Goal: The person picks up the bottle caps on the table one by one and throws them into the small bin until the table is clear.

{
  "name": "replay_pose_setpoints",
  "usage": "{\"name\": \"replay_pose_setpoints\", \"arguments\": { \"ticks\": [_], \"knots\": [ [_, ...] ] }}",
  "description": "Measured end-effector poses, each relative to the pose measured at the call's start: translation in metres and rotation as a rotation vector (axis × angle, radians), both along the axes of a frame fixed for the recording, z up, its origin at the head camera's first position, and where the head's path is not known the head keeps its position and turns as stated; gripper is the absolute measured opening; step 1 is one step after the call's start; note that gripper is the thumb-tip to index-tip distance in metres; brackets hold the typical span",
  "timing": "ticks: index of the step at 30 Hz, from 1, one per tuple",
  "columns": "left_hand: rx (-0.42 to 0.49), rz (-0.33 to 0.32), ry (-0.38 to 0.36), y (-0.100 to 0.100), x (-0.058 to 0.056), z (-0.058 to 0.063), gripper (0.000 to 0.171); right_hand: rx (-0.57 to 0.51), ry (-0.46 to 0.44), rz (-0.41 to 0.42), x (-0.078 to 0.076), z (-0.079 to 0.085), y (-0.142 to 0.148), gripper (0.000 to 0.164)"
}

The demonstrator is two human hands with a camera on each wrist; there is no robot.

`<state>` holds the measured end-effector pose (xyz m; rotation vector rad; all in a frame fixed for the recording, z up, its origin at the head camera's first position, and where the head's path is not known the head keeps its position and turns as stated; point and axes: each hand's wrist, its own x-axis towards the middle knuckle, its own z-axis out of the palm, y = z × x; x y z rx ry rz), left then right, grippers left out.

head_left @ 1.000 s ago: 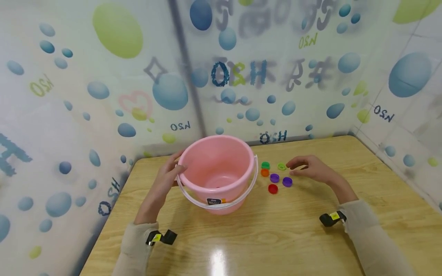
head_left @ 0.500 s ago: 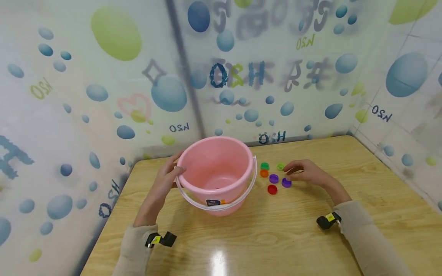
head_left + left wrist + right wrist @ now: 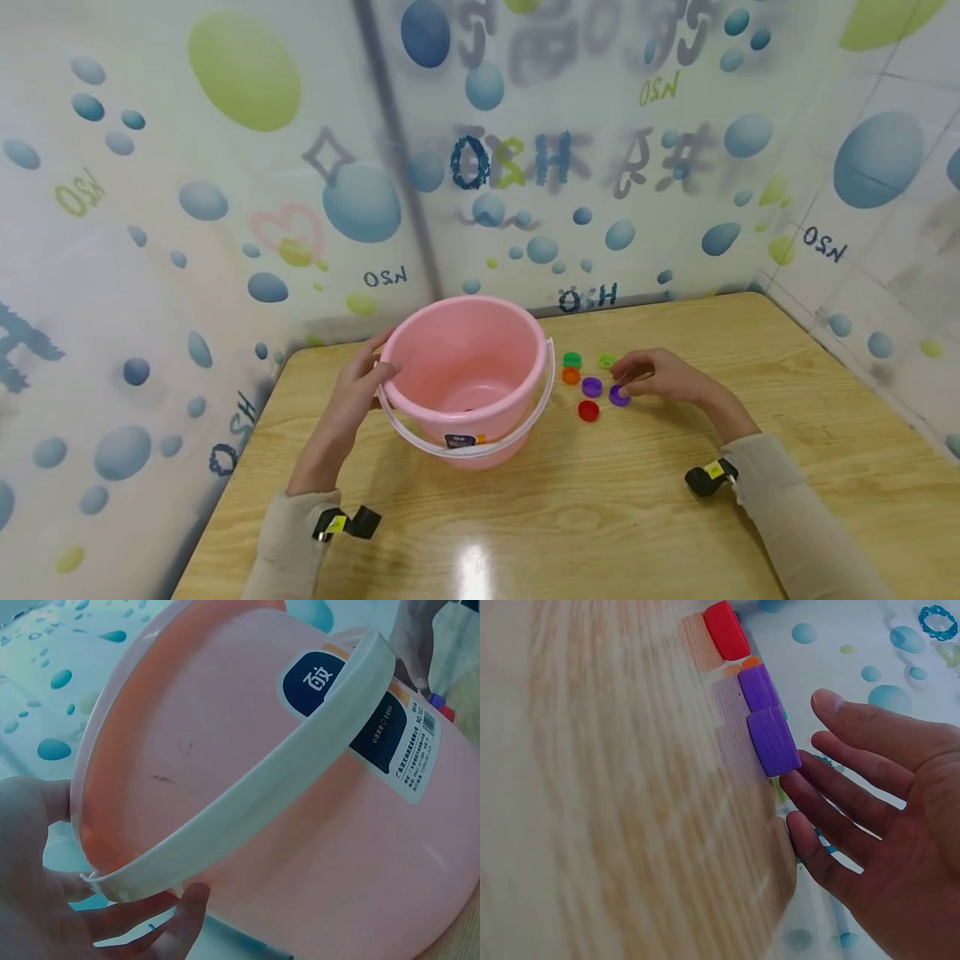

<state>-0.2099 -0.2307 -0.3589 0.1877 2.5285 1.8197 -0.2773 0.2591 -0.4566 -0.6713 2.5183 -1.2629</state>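
Observation:
A pink bucket [image 3: 480, 392] with a white handle [image 3: 420, 442] stands on the wooden table. My left hand [image 3: 352, 400] holds its rim at the left, thumb over the edge and fingers outside. In the left wrist view the bucket's label [image 3: 375, 724] shows under the handle. My right hand [image 3: 663, 379] is at the nearer purple bottle cap [image 3: 619, 396], its thumb apart from the fingers. In the right wrist view the fingertips are beside that purple cap [image 3: 774, 742], with nothing gripped; whether one touches it, I cannot tell.
Beside the bucket lie a second purple cap [image 3: 592, 387], a red cap [image 3: 588, 411], an orange cap [image 3: 571, 376], a green cap [image 3: 572, 360] and a lime cap [image 3: 607, 362]. A patterned wall sheet [image 3: 637, 275] borders the table's back edge.
My right hand has moved slightly toward me and left, from beside the lime cap down to the nearer purple cap. The left hand keeps its hold on the bucket.

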Motion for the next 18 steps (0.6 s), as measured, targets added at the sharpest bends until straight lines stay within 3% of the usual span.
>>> {"name": "replay_pose_setpoints", "arguments": {
  "ticks": [18],
  "knots": [
    [-0.004,0.012,0.001,-0.0006,-0.0017,-0.0029,0.056,0.064,-0.047,0.056,-0.0025,-0.0024,-0.0029,0.054]
  ]
}}
